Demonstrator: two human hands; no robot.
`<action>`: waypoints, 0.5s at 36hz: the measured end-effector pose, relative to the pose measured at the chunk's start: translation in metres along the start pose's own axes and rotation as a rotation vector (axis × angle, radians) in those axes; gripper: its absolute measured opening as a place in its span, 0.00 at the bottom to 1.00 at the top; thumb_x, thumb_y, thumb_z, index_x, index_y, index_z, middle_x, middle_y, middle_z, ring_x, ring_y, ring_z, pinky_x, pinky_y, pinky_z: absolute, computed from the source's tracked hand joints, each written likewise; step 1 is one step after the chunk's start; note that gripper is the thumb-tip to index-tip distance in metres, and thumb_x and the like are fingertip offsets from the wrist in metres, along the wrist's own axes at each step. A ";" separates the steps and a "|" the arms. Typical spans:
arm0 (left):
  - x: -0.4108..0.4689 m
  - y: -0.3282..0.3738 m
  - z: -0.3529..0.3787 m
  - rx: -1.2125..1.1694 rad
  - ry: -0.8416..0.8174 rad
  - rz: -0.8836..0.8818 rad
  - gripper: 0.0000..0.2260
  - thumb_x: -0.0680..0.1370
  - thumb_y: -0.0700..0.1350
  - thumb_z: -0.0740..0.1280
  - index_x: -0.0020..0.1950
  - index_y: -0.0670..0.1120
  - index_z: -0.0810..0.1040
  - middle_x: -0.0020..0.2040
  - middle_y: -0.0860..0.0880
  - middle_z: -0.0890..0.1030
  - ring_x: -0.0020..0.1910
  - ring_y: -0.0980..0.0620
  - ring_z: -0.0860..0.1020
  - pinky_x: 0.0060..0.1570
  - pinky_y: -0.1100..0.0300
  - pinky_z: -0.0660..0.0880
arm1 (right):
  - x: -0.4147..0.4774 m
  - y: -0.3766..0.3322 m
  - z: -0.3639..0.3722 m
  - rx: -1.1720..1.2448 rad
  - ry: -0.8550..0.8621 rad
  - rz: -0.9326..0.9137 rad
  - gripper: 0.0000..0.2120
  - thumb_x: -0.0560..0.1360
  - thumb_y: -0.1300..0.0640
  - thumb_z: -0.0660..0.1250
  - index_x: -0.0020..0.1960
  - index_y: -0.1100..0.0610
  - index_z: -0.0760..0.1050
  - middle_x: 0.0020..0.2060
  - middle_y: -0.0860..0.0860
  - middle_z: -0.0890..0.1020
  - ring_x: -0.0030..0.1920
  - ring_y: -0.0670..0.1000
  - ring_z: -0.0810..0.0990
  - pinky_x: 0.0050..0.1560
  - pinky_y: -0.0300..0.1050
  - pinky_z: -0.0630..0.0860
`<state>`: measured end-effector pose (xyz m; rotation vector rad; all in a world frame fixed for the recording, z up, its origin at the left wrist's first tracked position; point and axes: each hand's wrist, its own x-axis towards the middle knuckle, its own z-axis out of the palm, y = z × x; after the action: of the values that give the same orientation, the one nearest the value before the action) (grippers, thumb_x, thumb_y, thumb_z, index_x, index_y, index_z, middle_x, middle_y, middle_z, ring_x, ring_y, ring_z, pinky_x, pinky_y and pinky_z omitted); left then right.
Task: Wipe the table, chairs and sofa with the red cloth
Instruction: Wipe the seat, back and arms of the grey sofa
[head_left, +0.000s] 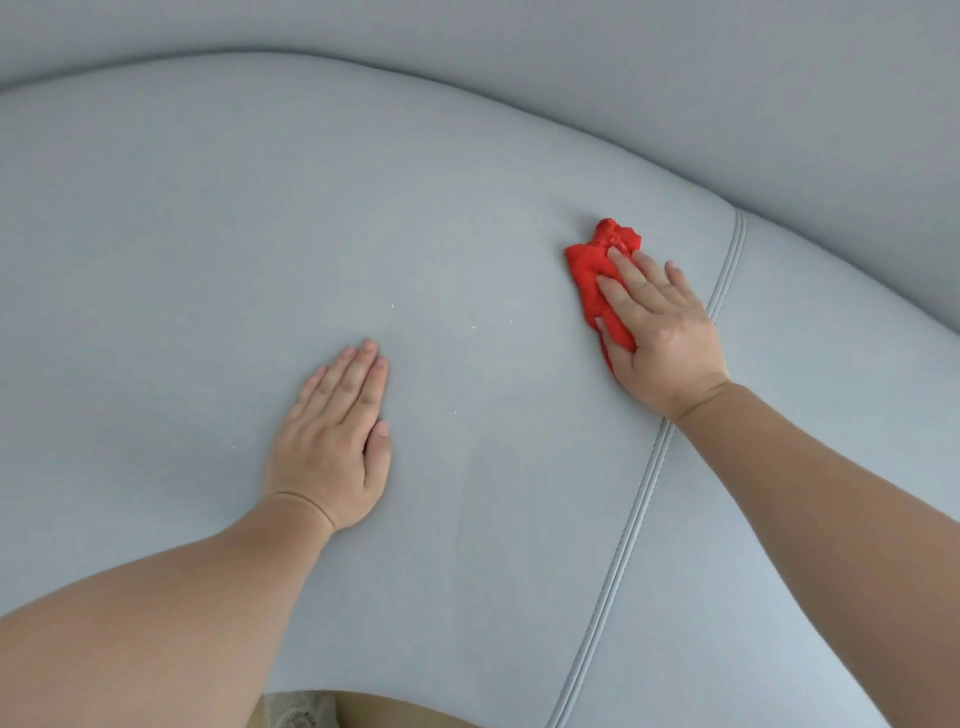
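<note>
Red cloth under right hand, fingers straight; left hand seemingly flat on sofa.

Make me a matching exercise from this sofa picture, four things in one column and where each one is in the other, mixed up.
Things:
1. left hand
2. right hand
3. red cloth
4. piped seam

Places:
A. bunched under straight fingers
B. flat on the bare sofa cushion, holding nothing
C. pressing the cloth down
D. crossing the upholstery, passing under a wrist

Pairs: 1-B, 2-C, 3-A, 4-D
</note>
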<state>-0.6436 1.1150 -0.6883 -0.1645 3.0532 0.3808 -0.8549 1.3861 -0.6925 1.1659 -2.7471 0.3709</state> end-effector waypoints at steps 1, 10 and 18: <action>0.000 0.000 0.000 0.002 -0.003 -0.001 0.25 0.78 0.46 0.51 0.72 0.36 0.65 0.73 0.40 0.65 0.73 0.44 0.61 0.74 0.51 0.53 | 0.006 0.005 -0.002 -0.013 -0.014 0.040 0.20 0.77 0.55 0.59 0.64 0.64 0.75 0.67 0.61 0.74 0.66 0.65 0.72 0.68 0.63 0.63; 0.001 -0.001 0.002 -0.003 -0.009 -0.006 0.25 0.77 0.45 0.51 0.72 0.36 0.65 0.73 0.40 0.65 0.72 0.44 0.61 0.74 0.51 0.53 | 0.059 0.044 -0.008 0.062 -0.074 0.366 0.24 0.76 0.50 0.55 0.69 0.59 0.71 0.72 0.56 0.69 0.71 0.60 0.66 0.69 0.53 0.64; 0.000 -0.003 0.004 -0.017 0.012 -0.003 0.25 0.77 0.45 0.52 0.72 0.36 0.65 0.73 0.42 0.64 0.73 0.44 0.61 0.73 0.49 0.55 | 0.098 0.046 -0.013 0.043 -0.149 0.450 0.26 0.75 0.47 0.51 0.69 0.55 0.71 0.71 0.53 0.70 0.69 0.57 0.69 0.63 0.51 0.68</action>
<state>-0.6427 1.1133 -0.6930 -0.1731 3.0618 0.4072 -0.9557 1.3531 -0.6668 0.5900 -3.1364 0.4046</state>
